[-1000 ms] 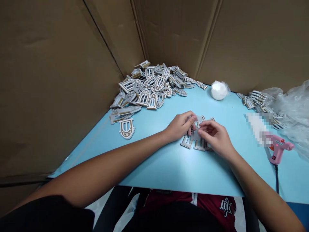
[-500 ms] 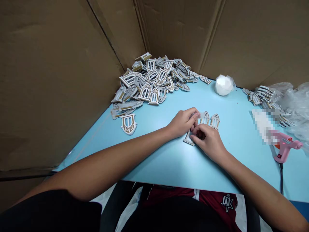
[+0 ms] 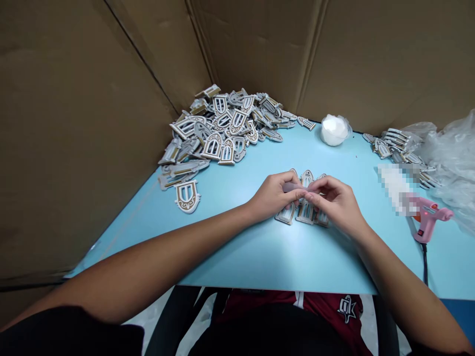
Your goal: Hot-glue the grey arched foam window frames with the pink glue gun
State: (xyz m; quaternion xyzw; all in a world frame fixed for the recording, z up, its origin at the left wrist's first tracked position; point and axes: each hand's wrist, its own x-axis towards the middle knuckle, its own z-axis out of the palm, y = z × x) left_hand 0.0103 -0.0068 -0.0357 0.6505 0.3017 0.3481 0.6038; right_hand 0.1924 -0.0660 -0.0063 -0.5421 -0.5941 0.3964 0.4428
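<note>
1. Pinching a small pale strip [image 3: 294, 187], we hold it between our left hand [image 3: 272, 195] and right hand [image 3: 334, 200], both grips pressed together on it; its material is too blurred to tell.
2. Just beneath our hands lie arched window cutouts [image 3: 305, 212], grey with gold edging, side by side on the light blue tabletop [image 3: 260, 257].
3. Toward the far left, we see a heap of matching cutouts [image 3: 218, 128] against cardboard walls [image 3: 74, 99].
4. Toward the far right, we see a bagged white ball [image 3: 334, 130] and a smaller stack of cutouts [image 3: 393, 148]; nearer on the right, a pink glue gun [image 3: 428, 220] lies just beside crumpled clear plastic [image 3: 454, 168].
</note>
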